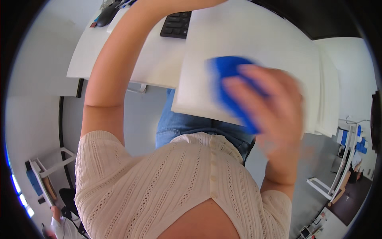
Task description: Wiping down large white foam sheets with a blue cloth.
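Observation:
My right hand [278, 103] is closed round a blue piece of cloth [230, 65], with fingers bent over its upper face. Hand and cloth are both smeared by motion. They are over a broad white sheet or panel [246, 36], whose near edge juts out above my lap. Whether the cloth touches that white surface, I cannot tell. My left arm [115, 59] reaches up across the left part of the white desk [159, 63] and bends right along the top edge. My left hand lies beyond the picture.
A black keyboard [176, 26] sits at the white panel's left edge. At the far left corner of the desk is a black mouse-like object [108, 15]. A large dark panel [318, 16] stands at the back right. Another person [61, 225] is at the lower left.

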A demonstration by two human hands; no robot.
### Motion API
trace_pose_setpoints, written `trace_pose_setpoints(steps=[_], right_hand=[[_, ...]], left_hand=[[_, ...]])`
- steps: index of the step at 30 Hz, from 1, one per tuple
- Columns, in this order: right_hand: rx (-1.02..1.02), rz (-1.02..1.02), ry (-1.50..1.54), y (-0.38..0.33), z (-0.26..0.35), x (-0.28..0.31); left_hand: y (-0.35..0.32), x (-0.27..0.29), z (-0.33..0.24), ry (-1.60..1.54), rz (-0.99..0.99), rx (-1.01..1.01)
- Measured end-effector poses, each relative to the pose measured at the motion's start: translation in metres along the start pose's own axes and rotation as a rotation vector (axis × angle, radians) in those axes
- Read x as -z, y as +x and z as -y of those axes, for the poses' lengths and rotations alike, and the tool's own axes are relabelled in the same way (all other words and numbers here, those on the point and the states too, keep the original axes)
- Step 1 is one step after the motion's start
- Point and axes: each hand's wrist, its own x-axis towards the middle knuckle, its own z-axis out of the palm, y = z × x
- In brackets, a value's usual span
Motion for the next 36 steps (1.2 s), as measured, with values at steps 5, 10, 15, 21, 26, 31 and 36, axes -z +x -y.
trace_pose_setpoints(steps=[5,10,15,21,26,31,36], right_hand=[[0.205,-0.145,0.169,0.023,0.033,-0.077],[0.0,-0.147,0.059,0.012,0.01,-0.064],[-0.516,-0.07,-0.301,-0.055,-0.074,-0.004],[-1.077,-0.005,-0.484,-0.156,-0.115,0.049],[-0.99,-0.132,-0.659,-0.159,-0.112,0.066],[-0.606,-0.242,-0.191,-0.032,-0.049,0.045],[0.176,-0.021,0.214,0.029,-0.013,-0.033]], left_hand=[[0.015,-0.042,0.014,0.315,0.24,-0.088],[-0.006,-0.047,0.039,0.399,0.183,-0.091],[-0.002,-0.048,0.027,0.404,0.201,-0.051],[-0.003,-0.048,0.028,0.385,0.177,-0.02],[-0.005,-0.035,0.037,0.145,-0.137,-0.063],[-0.019,-0.013,0.052,-0.187,-0.319,0.377],[-0.024,-0.028,0.086,-0.413,-0.263,0.381]])
